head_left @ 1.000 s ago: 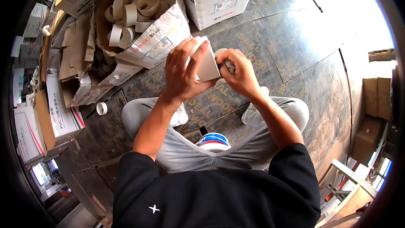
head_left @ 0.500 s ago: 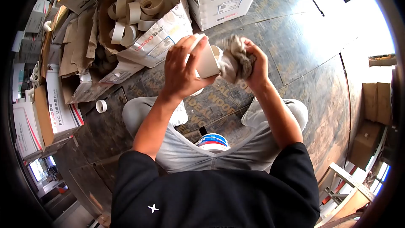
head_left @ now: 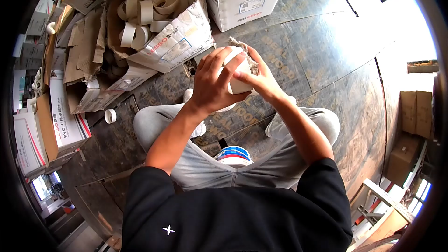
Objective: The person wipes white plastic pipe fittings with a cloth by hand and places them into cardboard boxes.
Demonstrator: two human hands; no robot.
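Wrapped around a white plastic pipe fitting (head_left: 239, 85) are the fingers of my left hand (head_left: 207, 84), which hold it above the floor between my knees. On the far side of the fitting, my right hand (head_left: 267, 78) grips a crumpled grey rag (head_left: 252, 65) against it, thumb lying over the near face. Most of the rag is hidden behind the fitting and fingers. Below my hands, between my legs, stands a white, blue and red bucket (head_left: 234, 155).
An open carton (head_left: 175, 49) heaped with white pipe rings stands ahead on the left. A tall white carton (head_left: 247, 0) is beside it. One loose ring (head_left: 110, 116) lies on the dark board floor (head_left: 322, 65). More boxes (head_left: 65, 112) stack at left.
My right hand has moved left, bringing the rag from beside the fitting onto its far side. Both hands are now close together around the fitting.
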